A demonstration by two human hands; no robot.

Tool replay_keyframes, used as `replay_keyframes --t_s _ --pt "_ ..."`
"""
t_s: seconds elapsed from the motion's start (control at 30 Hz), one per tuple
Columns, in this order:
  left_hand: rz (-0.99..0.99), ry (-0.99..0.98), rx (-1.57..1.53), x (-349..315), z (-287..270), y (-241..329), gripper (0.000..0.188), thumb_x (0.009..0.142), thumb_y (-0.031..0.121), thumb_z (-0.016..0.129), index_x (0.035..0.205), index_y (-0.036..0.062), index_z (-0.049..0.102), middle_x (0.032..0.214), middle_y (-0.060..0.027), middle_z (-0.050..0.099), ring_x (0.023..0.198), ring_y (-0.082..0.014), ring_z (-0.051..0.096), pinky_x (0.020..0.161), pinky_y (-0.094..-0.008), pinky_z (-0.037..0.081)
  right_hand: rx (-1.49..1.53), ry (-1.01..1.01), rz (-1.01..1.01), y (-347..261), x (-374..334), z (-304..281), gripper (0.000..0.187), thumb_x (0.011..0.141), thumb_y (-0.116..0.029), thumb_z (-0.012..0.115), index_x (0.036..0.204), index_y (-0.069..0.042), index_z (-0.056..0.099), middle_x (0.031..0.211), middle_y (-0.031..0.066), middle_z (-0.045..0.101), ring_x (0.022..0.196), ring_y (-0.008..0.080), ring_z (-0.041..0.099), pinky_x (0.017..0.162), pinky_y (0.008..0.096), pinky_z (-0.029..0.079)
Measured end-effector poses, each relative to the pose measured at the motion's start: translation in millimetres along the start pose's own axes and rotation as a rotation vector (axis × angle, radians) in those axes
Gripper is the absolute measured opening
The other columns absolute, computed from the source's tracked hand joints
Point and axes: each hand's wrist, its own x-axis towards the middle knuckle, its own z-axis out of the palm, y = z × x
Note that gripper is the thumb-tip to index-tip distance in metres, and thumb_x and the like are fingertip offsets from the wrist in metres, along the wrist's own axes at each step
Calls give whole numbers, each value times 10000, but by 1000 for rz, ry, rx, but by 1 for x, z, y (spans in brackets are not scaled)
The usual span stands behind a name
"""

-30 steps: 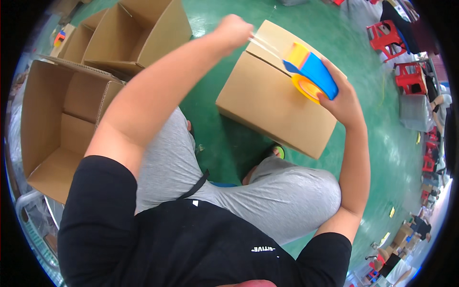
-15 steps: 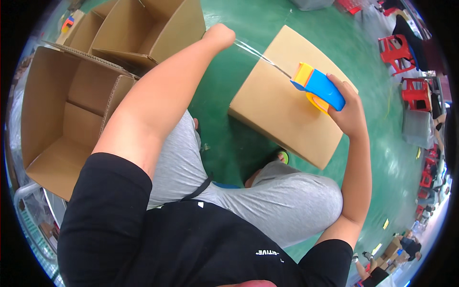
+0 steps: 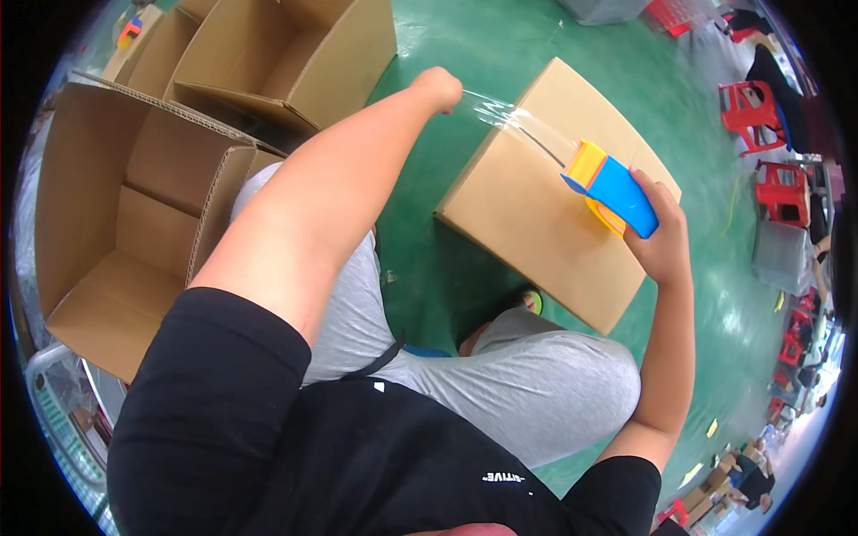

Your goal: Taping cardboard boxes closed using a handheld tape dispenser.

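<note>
A closed cardboard box [image 3: 536, 210] stands on the green floor in front of me. Over its right half my right hand [image 3: 663, 237] grips a blue and yellow tape dispenser [image 3: 626, 195]. Clear packing tape [image 3: 514, 118] runs taut from the dispenser across the box's far left edge to my left hand [image 3: 440, 89]. That hand is closed on the tape's loose end, out beyond the box on the left. The tape strip hangs just above the cardboard or touches it; I cannot tell which.
Open empty cartons [image 3: 125, 205] crowd my left side, with another open carton [image 3: 277, 54] behind. Red stools [image 3: 752, 116] and a grey bin [image 3: 782, 255] line the right. A second tape dispenser [image 3: 130, 34] lies at the far left. People [image 3: 755, 473] sit at the lower right.
Both hands, the tape and the dispenser sit slightly lower and further right in view, as does the box. The tape now shows its broad face more.
</note>
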Motion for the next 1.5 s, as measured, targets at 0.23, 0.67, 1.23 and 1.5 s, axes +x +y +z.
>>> replay_keyframes --t_s 0.23,0.67,1.23,1.5 --pt "-7 32 -192 5 14 -11 242 839 114 479 802 -35 666 751 -185 683 590 -260 625 519 -424 466 -7 21 2 2 3 2 686 638 89 620 1310 -44 575 993 145 618 905 272 610 847 327 486" --pt "95 -112 61 23 63 -20 188 820 144 565 808 6 692 743 -193 681 557 -280 634 522 -412 489 45 43 24 12 -4 4 708 620 109 612 1310 -45 577 1024 135 610 937 261 607 865 320 482" --pt "156 -328 616 18 64 53 548 927 393 501 1422 157 494 1423 -151 520 1313 -343 480 998 -578 426 67 95 18 42 -19 -15 708 590 95 593 1284 -44 592 891 130 551 795 260 548 740 316 463" --pt "980 -236 550 34 71 261 631 953 536 461 1281 15 603 1367 -198 554 1261 -377 517 1048 -458 414 109 86 -40 31 1 -17 752 554 101 635 1275 -113 623 801 113 490 726 278 525 666 342 464"
